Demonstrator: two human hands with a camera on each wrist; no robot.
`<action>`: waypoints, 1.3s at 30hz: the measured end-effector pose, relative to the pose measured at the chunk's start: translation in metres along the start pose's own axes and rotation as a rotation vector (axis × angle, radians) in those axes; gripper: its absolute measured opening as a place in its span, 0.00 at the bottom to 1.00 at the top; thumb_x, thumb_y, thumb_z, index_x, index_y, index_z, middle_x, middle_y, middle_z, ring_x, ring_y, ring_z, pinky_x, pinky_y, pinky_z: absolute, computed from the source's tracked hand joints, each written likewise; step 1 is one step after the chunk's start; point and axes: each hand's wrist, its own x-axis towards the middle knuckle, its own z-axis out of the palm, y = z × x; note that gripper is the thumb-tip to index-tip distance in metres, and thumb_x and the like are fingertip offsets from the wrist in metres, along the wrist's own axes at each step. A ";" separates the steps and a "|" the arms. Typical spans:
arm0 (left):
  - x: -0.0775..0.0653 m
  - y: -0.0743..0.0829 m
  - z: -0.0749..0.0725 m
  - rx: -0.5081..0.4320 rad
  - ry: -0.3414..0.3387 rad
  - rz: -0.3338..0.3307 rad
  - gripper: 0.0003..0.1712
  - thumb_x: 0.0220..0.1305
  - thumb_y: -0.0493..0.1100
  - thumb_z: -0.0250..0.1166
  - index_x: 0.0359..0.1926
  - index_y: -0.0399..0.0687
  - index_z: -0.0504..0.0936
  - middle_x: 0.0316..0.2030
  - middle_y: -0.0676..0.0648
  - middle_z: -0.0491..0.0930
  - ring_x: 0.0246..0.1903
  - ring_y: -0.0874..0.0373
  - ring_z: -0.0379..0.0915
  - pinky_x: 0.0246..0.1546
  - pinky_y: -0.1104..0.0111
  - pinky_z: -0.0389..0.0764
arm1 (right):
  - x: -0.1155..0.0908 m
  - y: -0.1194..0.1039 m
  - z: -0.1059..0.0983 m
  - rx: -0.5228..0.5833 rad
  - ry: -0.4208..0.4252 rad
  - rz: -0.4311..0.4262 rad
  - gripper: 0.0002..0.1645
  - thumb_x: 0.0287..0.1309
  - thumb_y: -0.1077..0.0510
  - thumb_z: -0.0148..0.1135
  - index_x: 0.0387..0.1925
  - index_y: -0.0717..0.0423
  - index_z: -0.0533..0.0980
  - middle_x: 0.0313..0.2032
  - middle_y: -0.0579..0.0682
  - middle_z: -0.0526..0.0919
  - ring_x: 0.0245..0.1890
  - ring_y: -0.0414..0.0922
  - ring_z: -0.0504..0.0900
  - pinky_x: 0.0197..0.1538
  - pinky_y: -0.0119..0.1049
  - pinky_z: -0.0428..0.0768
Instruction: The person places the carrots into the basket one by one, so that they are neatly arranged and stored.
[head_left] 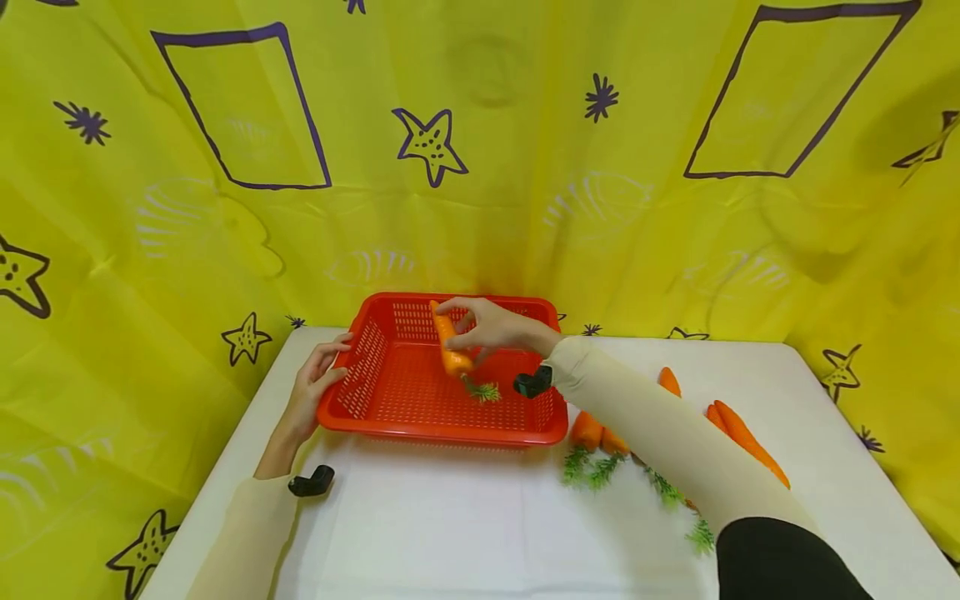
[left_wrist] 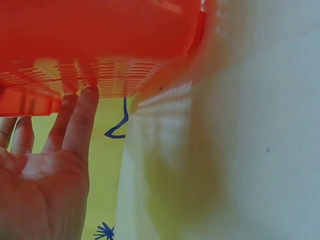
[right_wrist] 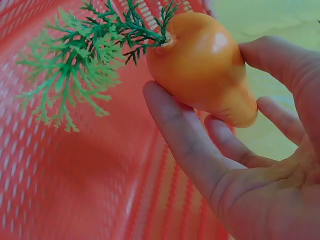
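Observation:
My right hand (head_left: 497,323) holds an orange carrot (head_left: 450,346) over the inside of a red plastic basket (head_left: 442,432). Fingers and thumb pinch the carrot's sides; in the right wrist view, its thick end and green leafy top (right_wrist: 75,65) face the camera. In the head view the carrot tilts, with its leaves toward the basket's front. At the basket's left side, my left hand (head_left: 306,396) touches the wall near the rim. The left wrist view shows the left fingers (left_wrist: 82,125) fairly straight, their tips against the slotted side.
Right of the basket, several carrots with green tops lie on the white table (head_left: 450,525), partly hidden under my right forearm. Two more carrots (head_left: 746,437) lie farther right. A yellow patterned curtain (head_left: 487,150) hangs behind the table and along its sides.

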 end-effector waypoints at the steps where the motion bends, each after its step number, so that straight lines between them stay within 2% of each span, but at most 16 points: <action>1: 0.000 0.000 0.000 -0.001 0.001 0.001 0.18 0.76 0.31 0.53 0.62 0.29 0.65 0.77 0.42 0.59 0.76 0.56 0.53 0.54 0.74 0.79 | 0.007 0.000 0.005 0.006 -0.003 0.005 0.39 0.68 0.61 0.66 0.76 0.52 0.62 0.58 0.64 0.73 0.45 0.54 0.83 0.44 0.55 0.87; 5: -0.001 0.001 0.000 0.006 0.001 0.007 0.18 0.76 0.31 0.54 0.62 0.29 0.65 0.77 0.40 0.59 0.76 0.55 0.51 0.55 0.74 0.78 | 0.033 0.002 0.024 0.037 -0.011 0.036 0.40 0.68 0.62 0.67 0.76 0.53 0.62 0.56 0.66 0.75 0.41 0.53 0.84 0.40 0.49 0.88; 9: 0.000 0.001 0.000 0.010 -0.002 0.007 0.19 0.76 0.32 0.54 0.62 0.28 0.65 0.77 0.39 0.58 0.78 0.52 0.49 0.57 0.73 0.77 | 0.054 0.007 0.042 0.066 -0.016 0.070 0.41 0.66 0.64 0.67 0.76 0.56 0.62 0.56 0.66 0.76 0.41 0.54 0.85 0.37 0.48 0.88; 14: 0.001 0.000 0.002 -0.002 0.000 -0.001 0.19 0.75 0.32 0.53 0.63 0.29 0.64 0.77 0.39 0.56 0.78 0.49 0.48 0.57 0.72 0.78 | 0.072 0.016 0.061 0.062 0.002 0.113 0.40 0.64 0.64 0.68 0.74 0.57 0.64 0.56 0.63 0.75 0.37 0.53 0.85 0.34 0.48 0.88; 20: -0.001 -0.001 0.001 -0.003 0.007 -0.013 0.19 0.75 0.31 0.52 0.63 0.29 0.64 0.77 0.39 0.56 0.77 0.49 0.50 0.55 0.71 0.79 | 0.091 0.025 0.079 0.050 0.043 0.131 0.40 0.62 0.62 0.72 0.73 0.56 0.66 0.54 0.60 0.74 0.31 0.50 0.84 0.32 0.45 0.88; 28: 0.001 0.000 0.000 0.013 -0.007 -0.008 0.20 0.76 0.32 0.52 0.64 0.29 0.63 0.77 0.40 0.57 0.77 0.49 0.52 0.56 0.70 0.80 | 0.100 0.025 0.089 0.118 0.044 0.169 0.39 0.62 0.64 0.72 0.72 0.57 0.66 0.46 0.59 0.75 0.28 0.51 0.85 0.31 0.45 0.88; 35: 0.000 0.002 0.000 0.027 -0.014 -0.004 0.20 0.76 0.33 0.53 0.64 0.29 0.63 0.77 0.40 0.57 0.76 0.48 0.52 0.54 0.69 0.81 | 0.100 0.019 0.090 0.137 0.023 0.199 0.42 0.61 0.65 0.72 0.73 0.59 0.64 0.45 0.58 0.76 0.30 0.52 0.85 0.36 0.48 0.88; 39: -0.001 0.003 0.001 0.031 -0.016 -0.004 0.20 0.77 0.34 0.52 0.64 0.29 0.63 0.77 0.39 0.56 0.77 0.48 0.50 0.56 0.69 0.80 | 0.098 0.016 0.091 0.141 0.023 0.201 0.42 0.61 0.66 0.72 0.73 0.60 0.64 0.45 0.58 0.77 0.32 0.53 0.86 0.38 0.49 0.88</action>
